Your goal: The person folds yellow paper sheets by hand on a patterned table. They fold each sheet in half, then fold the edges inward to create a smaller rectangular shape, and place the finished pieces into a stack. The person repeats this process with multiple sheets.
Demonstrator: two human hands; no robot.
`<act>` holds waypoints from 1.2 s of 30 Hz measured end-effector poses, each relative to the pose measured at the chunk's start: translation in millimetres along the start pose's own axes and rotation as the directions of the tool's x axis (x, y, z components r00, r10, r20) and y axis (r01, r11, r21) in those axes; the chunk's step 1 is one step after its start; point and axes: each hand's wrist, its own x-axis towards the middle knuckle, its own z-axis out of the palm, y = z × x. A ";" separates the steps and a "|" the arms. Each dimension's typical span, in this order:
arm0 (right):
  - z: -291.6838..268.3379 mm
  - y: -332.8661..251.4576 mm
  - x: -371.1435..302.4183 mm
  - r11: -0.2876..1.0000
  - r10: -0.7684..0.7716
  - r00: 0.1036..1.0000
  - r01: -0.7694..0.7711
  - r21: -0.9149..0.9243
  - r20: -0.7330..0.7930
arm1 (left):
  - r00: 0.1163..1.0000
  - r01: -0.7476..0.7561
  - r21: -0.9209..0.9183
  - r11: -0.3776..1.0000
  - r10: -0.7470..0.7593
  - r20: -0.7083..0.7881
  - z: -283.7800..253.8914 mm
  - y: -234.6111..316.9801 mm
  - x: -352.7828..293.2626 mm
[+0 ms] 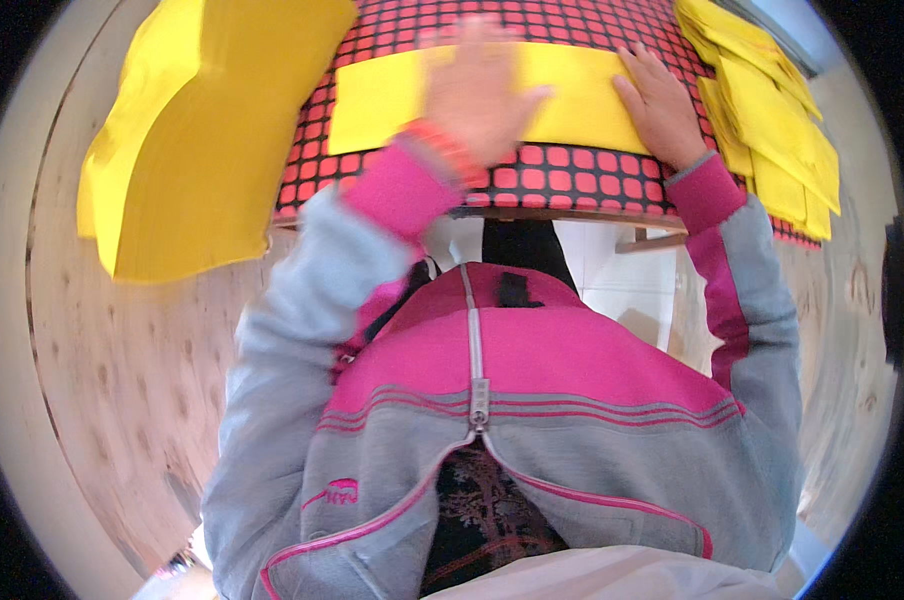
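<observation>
A flat, folded piece of yellow cloth [380, 98] lies crosswise in front of me on the red-and-black checked table cover [570, 182]. My left hand [478, 98] is over the cloth left of its middle, palm down. Its fingers are stretched out and blurred by motion, with the thumb apart; I cannot tell whether the palm touches. At the cloth's right end, my right hand [662, 108] rests palm down with fingers extended, partly covering that edge. Neither hand grips anything.
To the left, a large yellow cloth stack [207, 150] hangs over the table's edge. On the right lies a pile of folded yellow cloths [777, 125], loosely layered. The table's front edge runs just beyond my body, with pale floor tiles [627, 270] below.
</observation>
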 end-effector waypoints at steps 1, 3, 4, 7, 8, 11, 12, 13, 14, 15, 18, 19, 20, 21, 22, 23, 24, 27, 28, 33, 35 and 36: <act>-1.2 -0.3 0.5 1.000 -0.018 1.000 0.018 -0.019 0.011 | 0.994 -0.058 0.110 0.992 0.067 -0.083 16.0 21.3 16.3; -1.4 -0.6 2.1 1.000 -0.026 1.000 0.026 -0.009 0.017 | 0.995 -0.022 0.108 0.994 0.011 0.103 45.2 52.1 47.8; -0.8 -0.4 2.6 1.000 -0.008 1.000 0.008 0.019 0.013 | 0.988 -0.006 0.081 0.997 -0.006 0.155 55.5 55.7 54.2; 1.5 0.3 0.8 0.998 0.033 0.999 -0.033 0.062 0.006 | 0.990 0.087 0.028 0.996 -0.090 0.112 71.2 45.4 44.8; 2.0 0.9 0.6 0.997 0.034 0.999 -0.033 0.076 -0.003 | 0.990 0.094 0.049 0.994 -0.099 0.100 70.6 37.4 36.0; 2.0 1.9 -0.6 0.998 0.016 1.000 -0.014 0.068 -0.026 | 0.975 0.149 0.126 0.981 -0.167 0.147 51.3 2.2 7.9; 2.0 2.0 -0.4 0.998 0.031 0.999 -0.030 0.061 -0.014 | 0.967 0.169 0.158 0.973 -0.195 0.166 39.4 -13.5 0.6; 2.2 1.6 -0.2 0.999 0.028 0.999 -0.027 0.046 -0.020 | 0.959 0.184 0.196 0.963 -0.220 0.179 26.7 -27.5 -8.8; 2.6 1.5 0.0 0.999 0.026 0.999 -0.026 0.031 -0.025 | 0.954 0.195 0.235 0.952 -0.239 0.178 13.8 -39.9 -20.0; 3.3 1.2 0.1 0.999 0.017 0.999 -0.015 0.048 -0.034 | 0.938 0.209 0.277 0.938 -0.272 0.214 1.6 -51.5 -31.7; 5.0 3.4 -0.6 0.998 -0.019 0.999 0.022 0.063 -0.046 | 0.929 0.245 0.311 0.918 -0.314 0.197 -26.5 -76.9 -60.7; 4.9 4.6 -1.4 0.997 -0.050 0.998 0.052 0.049 -0.040 | 0.926 0.251 0.290 0.923 -0.316 0.205 -32.3 -80.5 -68.2; 3.1 6.6 -1.6 0.994 -0.106 0.992 0.108 0.031 -0.068 | 0.920 0.270 0.271 0.924 -0.330 0.210 -37.8 -82.2 -74.8; 2.2 6.1 -0.4 0.997 -0.013 0.998 0.017 0.074 -0.055 | 0.914 0.279 0.258 0.925 -0.338 0.225 -43.7 -82.9 -80.0; -2.0 5.8 0.1 0.999 -0.012 0.999 0.014 0.043 -0.045 | 0.899 0.293 0.270 0.917 -0.360 0.249 -49.5 -83.3 -82.0; -5.4 1.7 2.6 1.000 -0.025 0.999 0.025 0.004 -0.026 | 0.884 0.306 0.283 0.909 -0.381 0.270 -54.2 -82.8 -81.2; -10.4 -3.4 6.7 0.999 0.009 0.999 -0.008 -0.051 0.034 | 0.855 0.329 0.306 0.893 -0.419 0.305 -56.4 -80.6 -77.1; -17.9 -43.9 24.4 0.993 -0.117 0.972 0.115 -0.022 -0.202 | 0.957 0.177 0.343 0.923 -0.243 0.161 -44.3 -67.1 -51.1; -14.3 -65.7 34.4 0.977 -0.174 0.945 0.201 0.074 -0.276 | 0.990 0.105 0.336 0.936 -0.129 0.050 -32.1 -59.1 -40.5; 1.1 -125.4 46.9 0.957 -0.105 0.994 0.108 0.271 -0.026 | 0.964 0.030 0.131 0.991 -0.063 0.257 6.8 -46.2 -16.7; 4.0 -106.3 44.3 0.978 -0.136 0.990 0.131 0.160 0.021 | 0.954 0.077 0.187 0.979 -0.127 0.272 -3.4 -64.9 -26.3; 3.8 -88.9 39.6 0.978 -0.189 0.982 0.185 0.096 0.030 | 0.939 0.101 0.221 0.970 -0.167 0.301 -10.8 -75.6 -35.3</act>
